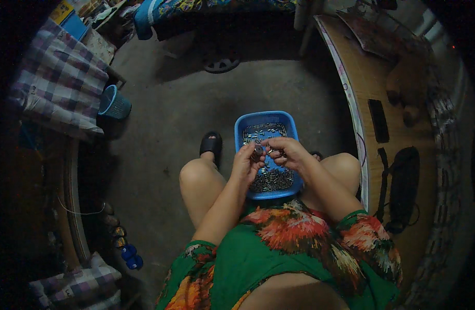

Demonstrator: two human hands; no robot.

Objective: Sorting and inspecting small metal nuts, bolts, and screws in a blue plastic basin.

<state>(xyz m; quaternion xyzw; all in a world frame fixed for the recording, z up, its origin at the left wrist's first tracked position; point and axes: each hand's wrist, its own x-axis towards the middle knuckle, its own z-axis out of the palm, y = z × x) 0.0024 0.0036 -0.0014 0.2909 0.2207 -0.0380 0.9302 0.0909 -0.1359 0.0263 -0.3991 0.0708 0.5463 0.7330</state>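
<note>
Blue plastic forms the basket (273,196) set between our knees (197,178), its near edge close to the green dress (247,258); what supports it from below, we cannot tell. Inside, small metal pieces (272,182) lie in a dense heap at the near end, with a looser scatter toward the far end.

Hand positions: our left hand (244,164) is over the left side of the basket, its fingers drawn in around a dark round part (258,150) at the thumb side. Our right hand (291,152) is just beside it, over the right side, with the fingers curled and the gap between them narrow. Bright metal glints show at those fingers, but we cannot tell whether a piece is pinched there or lies behind.

Handling notes: we judge this to be fine fingertip work. We should grip the round part firmly enough that it does not roll, and leave its upper face exposed. We should bring the right fingertips in at a shallow angle, taking one piece at a time. Both hands are best held low over the basket, so that a dropped piece lands inside it. The light is dim; we should tilt the round part toward our eyes before pressing, since a misaligned piece could slip.
</note>
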